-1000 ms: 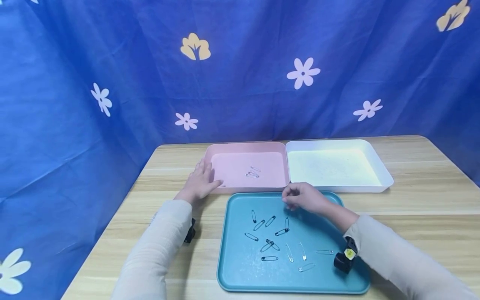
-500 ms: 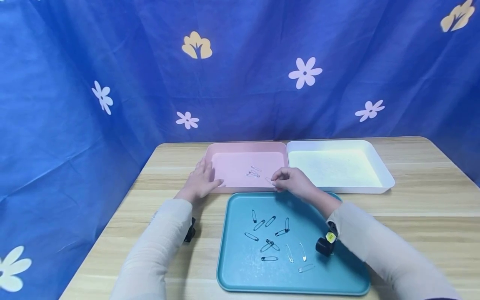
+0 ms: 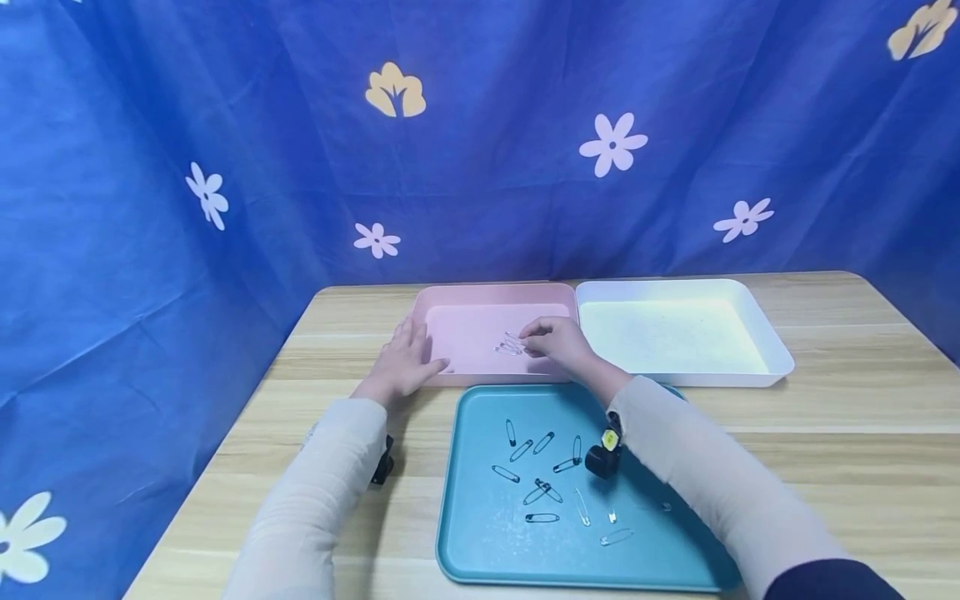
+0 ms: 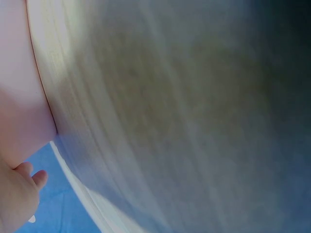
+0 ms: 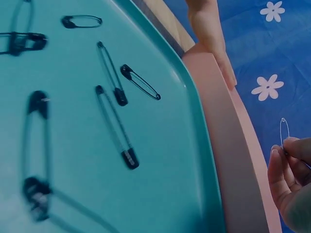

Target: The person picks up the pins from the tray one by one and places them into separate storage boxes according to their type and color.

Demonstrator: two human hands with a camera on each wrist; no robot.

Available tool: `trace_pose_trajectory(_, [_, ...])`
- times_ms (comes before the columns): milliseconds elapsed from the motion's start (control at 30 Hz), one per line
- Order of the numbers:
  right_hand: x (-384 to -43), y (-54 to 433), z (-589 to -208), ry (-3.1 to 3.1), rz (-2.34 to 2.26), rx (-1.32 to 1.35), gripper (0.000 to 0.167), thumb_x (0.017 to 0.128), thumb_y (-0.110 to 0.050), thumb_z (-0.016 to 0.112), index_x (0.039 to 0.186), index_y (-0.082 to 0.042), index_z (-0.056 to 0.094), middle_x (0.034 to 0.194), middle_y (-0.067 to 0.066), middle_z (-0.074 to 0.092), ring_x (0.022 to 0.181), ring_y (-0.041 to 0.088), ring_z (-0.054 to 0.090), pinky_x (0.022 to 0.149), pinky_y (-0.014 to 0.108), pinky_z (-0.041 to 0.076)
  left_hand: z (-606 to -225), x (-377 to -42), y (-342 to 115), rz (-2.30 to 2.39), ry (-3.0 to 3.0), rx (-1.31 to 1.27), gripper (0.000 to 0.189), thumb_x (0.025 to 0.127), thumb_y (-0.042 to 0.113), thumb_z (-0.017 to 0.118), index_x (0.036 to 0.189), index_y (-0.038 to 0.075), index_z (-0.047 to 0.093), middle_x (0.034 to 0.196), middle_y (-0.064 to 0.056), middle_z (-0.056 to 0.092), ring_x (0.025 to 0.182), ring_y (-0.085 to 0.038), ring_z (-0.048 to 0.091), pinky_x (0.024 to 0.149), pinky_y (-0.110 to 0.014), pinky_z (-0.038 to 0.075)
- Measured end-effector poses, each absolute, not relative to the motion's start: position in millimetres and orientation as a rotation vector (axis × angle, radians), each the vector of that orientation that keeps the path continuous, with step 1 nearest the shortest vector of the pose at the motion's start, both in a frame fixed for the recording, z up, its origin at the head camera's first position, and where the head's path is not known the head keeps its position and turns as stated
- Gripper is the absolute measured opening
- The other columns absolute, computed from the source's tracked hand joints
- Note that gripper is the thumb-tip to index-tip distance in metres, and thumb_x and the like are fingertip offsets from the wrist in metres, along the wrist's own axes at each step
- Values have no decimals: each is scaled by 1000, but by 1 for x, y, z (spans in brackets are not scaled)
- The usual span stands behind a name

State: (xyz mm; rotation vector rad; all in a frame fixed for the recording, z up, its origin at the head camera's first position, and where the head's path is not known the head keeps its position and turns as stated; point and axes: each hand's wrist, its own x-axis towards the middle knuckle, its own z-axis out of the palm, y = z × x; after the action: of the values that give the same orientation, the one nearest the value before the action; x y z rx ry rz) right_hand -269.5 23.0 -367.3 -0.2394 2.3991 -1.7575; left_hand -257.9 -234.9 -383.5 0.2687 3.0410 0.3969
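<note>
Between thumb and fingertips my right hand (image 3: 558,343) pinches a silver safety pin (image 5: 284,128), held over the right half of the pink tray (image 3: 457,321). Just left of those fingertips, several silver safety pins (image 3: 508,350) lie on the pink tray's floor. My left hand (image 3: 399,360) rests with extended fingers on the pink tray's left edge. The teal tray (image 3: 480,558), nearer to me, carries several black safety pins (image 3: 542,517) and a few silver ones (image 3: 617,537); my right forearm covers part of it.
A white tray (image 3: 675,333) stands against the pink tray's right side. All three trays are on a wood-grain table (image 3: 847,400), with a blue flowered cloth (image 3: 480,183) hanging behind. A black wrist camera (image 3: 602,461) on my right arm hangs over the teal tray.
My right hand has moved left and away from me, from above the teal tray's far edge to over the pink tray, carrying the silver safety pin. My left hand has stayed put.
</note>
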Motion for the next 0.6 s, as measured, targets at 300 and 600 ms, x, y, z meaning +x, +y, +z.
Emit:
trace_pose_trajectory(300, [-291, 0, -374, 2626, -1568, -188, 10, 76, -1, 59, 83, -3, 66, 80, 6, 62, 72, 15, 54, 69, 24, 44, -384, -257, -235, 407, 3042, 270, 83, 82, 50, 43, 137, -1, 7, 140, -23, -6, 127, -36, -2, 98, -54, 11])
trace_pose_trajectory(600, [-305, -18, -383, 2670, -1488, -187, 13, 74, 3, 56, 80, -1, 67, 73, 7, 62, 53, 11, 47, 46, 18, 37, -384, -259, -235, 395, 3034, 261, 84, 82, 52, 42, 137, 0, 6, 140, -22, -8, 127, -36, -3, 99, -53, 10])
